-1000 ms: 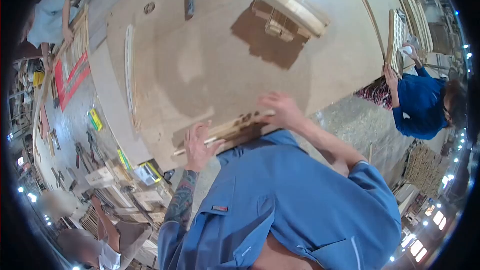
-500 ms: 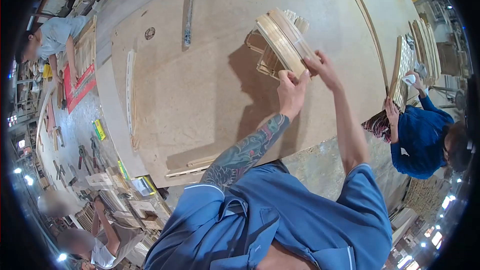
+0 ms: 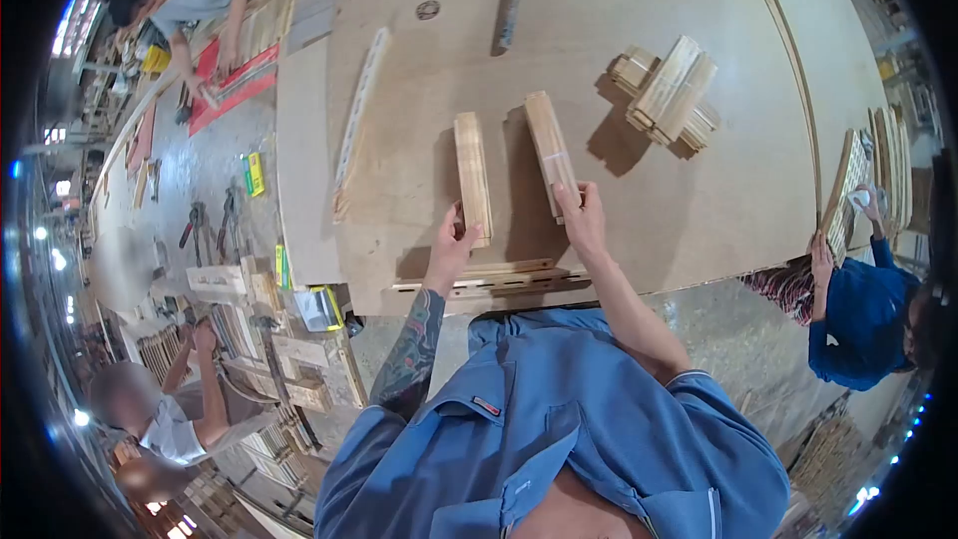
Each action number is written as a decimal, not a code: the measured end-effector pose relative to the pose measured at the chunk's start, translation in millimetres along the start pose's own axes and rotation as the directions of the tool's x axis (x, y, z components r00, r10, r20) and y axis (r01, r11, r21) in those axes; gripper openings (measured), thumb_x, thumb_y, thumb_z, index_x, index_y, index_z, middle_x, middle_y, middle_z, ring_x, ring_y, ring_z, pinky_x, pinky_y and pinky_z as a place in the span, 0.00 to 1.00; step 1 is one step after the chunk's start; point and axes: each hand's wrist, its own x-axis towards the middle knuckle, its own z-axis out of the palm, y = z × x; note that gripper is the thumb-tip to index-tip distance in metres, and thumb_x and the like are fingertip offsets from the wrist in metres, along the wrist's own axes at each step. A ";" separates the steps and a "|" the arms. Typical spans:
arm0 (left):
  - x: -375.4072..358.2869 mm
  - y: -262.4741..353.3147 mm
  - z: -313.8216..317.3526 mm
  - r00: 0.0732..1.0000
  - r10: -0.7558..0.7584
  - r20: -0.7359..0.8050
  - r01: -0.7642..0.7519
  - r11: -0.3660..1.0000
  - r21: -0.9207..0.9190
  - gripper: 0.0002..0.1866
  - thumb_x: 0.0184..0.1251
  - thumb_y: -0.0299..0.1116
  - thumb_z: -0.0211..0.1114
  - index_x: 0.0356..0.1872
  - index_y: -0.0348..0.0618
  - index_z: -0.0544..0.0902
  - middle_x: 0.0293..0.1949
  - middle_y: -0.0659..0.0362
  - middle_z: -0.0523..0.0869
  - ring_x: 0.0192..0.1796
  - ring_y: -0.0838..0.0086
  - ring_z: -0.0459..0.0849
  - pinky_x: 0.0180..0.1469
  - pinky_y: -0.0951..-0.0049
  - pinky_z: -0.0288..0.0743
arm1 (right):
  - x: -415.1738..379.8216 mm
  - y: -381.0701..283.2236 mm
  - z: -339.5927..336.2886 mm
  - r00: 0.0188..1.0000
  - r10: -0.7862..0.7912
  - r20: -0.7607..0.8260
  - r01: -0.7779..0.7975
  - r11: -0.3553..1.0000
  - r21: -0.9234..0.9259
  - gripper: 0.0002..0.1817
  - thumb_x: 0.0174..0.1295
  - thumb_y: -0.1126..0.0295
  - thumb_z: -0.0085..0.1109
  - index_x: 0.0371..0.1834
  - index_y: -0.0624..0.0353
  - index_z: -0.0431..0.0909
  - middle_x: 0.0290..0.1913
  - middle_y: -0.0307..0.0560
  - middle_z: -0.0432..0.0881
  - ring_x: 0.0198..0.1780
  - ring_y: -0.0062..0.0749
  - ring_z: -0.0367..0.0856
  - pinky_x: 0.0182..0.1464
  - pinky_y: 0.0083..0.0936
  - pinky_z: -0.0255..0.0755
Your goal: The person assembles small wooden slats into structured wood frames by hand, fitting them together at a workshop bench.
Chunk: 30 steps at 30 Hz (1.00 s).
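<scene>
My left hand (image 3: 454,245) is closed round the near end of a bundle of pale wooden slats (image 3: 473,175). In my right hand (image 3: 584,215) is a second slat bundle (image 3: 545,145), gripped at its lower end, with a thin band around its middle. The two bundles point away from me, side by side with a gap between them, above the board-topped table (image 3: 419,110). Further right lies a crosswise pile of slat bundles (image 3: 674,95). Long slotted wooden strips (image 3: 499,281) lie by the table's front edge, just beyond my body.
A hammer (image 3: 511,0) lies at the back. One slotted strip (image 3: 361,120) rests on the left. A co-worker in dark blue (image 3: 863,324) handles a slatted panel (image 3: 846,180) at right. Other people work at the left, near pliers (image 3: 195,225) and a red sheet (image 3: 235,90).
My hands have come away from the pile and moved apart, each now with its own bundle. The rest of the pile stays on the table. The view has shifted.
</scene>
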 end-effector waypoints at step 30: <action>60.1 -2.5 -37.5 0.686 0.456 -0.566 -0.162 0.855 0.492 0.30 0.59 0.43 0.71 0.59 0.36 0.75 0.51 0.42 0.78 0.58 0.49 0.74 0.62 0.51 0.68 | 53.3 -8.7 23.1 0.926 -0.251 -0.283 -0.002 0.744 -0.668 0.31 0.52 0.51 0.73 0.50 0.66 0.80 0.44 0.56 0.83 0.46 0.49 0.82 0.50 0.40 0.75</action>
